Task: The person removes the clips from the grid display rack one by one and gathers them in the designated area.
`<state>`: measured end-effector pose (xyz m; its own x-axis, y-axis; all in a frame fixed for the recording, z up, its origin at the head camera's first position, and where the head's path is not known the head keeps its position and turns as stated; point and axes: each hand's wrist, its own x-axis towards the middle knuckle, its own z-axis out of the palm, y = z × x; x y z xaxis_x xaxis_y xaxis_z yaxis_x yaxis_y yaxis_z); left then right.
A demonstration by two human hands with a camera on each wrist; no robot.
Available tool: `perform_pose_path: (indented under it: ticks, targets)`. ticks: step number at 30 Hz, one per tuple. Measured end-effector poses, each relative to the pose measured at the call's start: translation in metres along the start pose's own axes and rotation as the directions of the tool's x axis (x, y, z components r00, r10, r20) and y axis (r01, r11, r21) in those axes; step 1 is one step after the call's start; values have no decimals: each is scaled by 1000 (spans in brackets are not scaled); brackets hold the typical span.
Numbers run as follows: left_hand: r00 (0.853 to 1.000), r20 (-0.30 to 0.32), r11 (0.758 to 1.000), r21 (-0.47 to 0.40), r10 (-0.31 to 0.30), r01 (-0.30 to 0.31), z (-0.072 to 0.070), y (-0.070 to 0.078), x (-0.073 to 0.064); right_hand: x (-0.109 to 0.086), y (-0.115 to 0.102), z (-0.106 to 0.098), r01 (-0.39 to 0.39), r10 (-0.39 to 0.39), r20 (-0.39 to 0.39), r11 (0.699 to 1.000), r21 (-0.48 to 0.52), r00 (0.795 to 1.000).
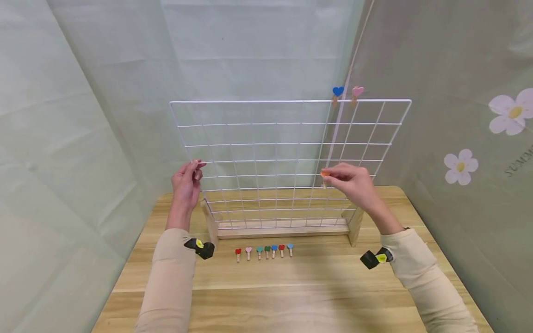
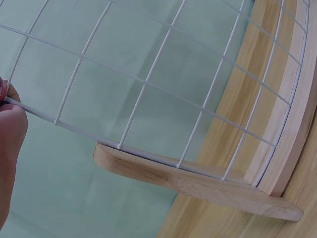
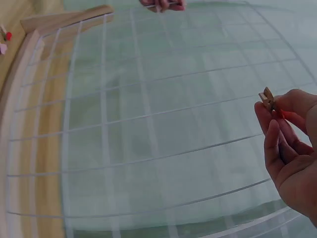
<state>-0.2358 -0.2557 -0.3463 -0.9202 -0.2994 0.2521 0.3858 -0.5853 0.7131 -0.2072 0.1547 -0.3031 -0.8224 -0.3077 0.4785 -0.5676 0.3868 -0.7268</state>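
My left hand (image 1: 187, 182) pinches the left edge of a white wire grid panel (image 1: 250, 101) between thumb and fingers, and the left wrist view shows that edge wire (image 2: 84, 134) passing into the grip. My right hand (image 1: 351, 182) pinches a small wooden clothespin with an orange heart (image 1: 324, 174) in front of the grid's lower right part. In the right wrist view the wooden jaws of this clothespin (image 3: 268, 100) stick out past the fingertips. A blue heart clothespin (image 1: 338, 91) and a pink heart clothespin (image 1: 357, 91) sit on the top wire at the right.
The grid stands in a wooden base (image 1: 283, 233) on a wood-grain table (image 1: 250, 305). Several heart clothespins lie in a row before it, from a red one (image 1: 238, 254) to a light blue one (image 1: 290, 249). Pale curtains (image 1: 258, 37) surround the table.
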Motion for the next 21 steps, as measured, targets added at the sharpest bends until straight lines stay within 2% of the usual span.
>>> perform_pose_path:
  ticks: [7, 13, 18, 21]
  targets:
    - [1000, 9, 1000, -8, 21, -21, 0, -1, 0, -17, 25, 22, -114, 110, 54, 990, 78, 992]
    - [1000, -4, 1000, -7, 7, -7, 0, 0, 0, -27, 52, 45, -183, 175, 69, 973, 142, 982]
    - [1000, -14, 1000, 0, 2, -2, 0, 0, 0, -38, 73, 67, -270, 255, 101, 944, 190, 962]
    - [1000, -1, 1000, 5, 6, -6, 0, 0, 0, -46, 81, 78, -340, 324, 110, 922, 185, 940]
